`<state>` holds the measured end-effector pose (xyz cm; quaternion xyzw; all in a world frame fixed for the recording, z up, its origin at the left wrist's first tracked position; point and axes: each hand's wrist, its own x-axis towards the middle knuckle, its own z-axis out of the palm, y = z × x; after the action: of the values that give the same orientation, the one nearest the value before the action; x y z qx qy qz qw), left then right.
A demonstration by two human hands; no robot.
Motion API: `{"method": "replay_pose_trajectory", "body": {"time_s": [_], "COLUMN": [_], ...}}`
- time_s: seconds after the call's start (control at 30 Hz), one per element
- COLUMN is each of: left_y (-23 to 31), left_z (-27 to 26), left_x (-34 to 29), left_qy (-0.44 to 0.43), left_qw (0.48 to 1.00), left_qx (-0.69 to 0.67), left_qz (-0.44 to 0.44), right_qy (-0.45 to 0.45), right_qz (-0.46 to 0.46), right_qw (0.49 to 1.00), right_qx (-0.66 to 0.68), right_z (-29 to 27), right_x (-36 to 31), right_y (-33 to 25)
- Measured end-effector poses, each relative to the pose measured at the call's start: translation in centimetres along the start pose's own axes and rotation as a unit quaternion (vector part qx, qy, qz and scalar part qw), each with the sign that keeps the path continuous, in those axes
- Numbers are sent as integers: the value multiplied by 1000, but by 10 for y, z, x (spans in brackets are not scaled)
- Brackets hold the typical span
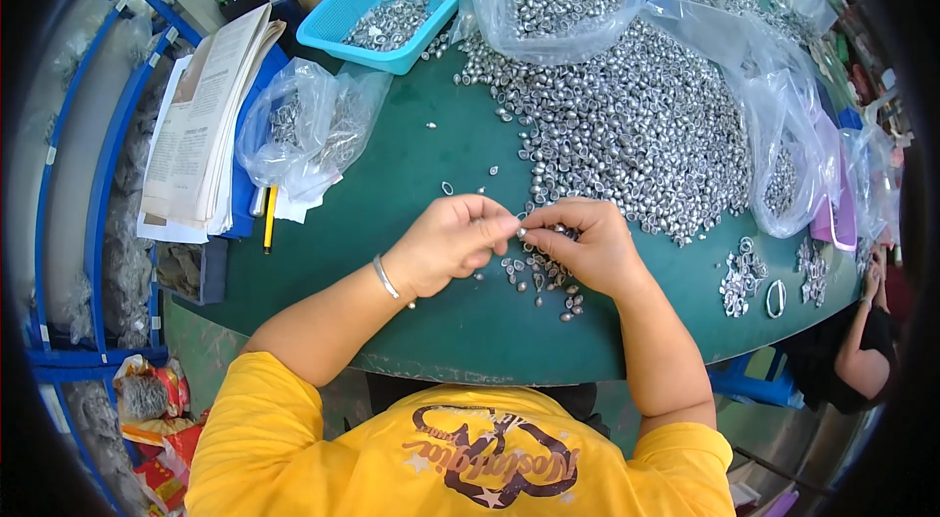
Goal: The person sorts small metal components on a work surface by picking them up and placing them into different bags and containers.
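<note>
Near the table's front edge, my left hand [458, 238] and my right hand [585, 241] meet fingertip to fingertip. Both pinch a small silver metal piece [522, 232], mostly covered by the fingers. A metal bangle [386, 277] circles my left wrist. Below my right hand lie several loose silver metal pieces [538, 274], rounded and drop-shaped. Just beyond the hands spreads a large heap of similar silver pieces [636, 125]. One open, ring-like piece [447, 188] rests on the green table [392, 164] above my left hand.
A turquoise basket [343, 52] and a clear bag [490, 18] of pieces stand at the back. Left are another plastic bag [259, 140], papers [211, 116] and a yellow pen [269, 223]. Small piles [742, 277] lie right, where another person's arm [862, 321] shows.
</note>
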<state>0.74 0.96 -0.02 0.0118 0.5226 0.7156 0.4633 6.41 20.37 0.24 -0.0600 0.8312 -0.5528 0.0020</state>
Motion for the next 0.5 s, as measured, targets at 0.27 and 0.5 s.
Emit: {"method": "replay_pose_trajectory", "body": {"time_s": [0.27,0.5], "left_y": [-8,3], "left_z": [-10,-1], "left_x": [5,5], "left_qy": [-35,-136], "left_qw": [993,926], "left_qx": [-112,-342], "left_qz": [10,-83], "right_qy": [59,143], "right_qz": [-17,124], "right_qw": [997,888], "right_qx": [-50,419], "right_z": [6,-4], "right_x": [-2,2], "right_y": [-4,-11]}}
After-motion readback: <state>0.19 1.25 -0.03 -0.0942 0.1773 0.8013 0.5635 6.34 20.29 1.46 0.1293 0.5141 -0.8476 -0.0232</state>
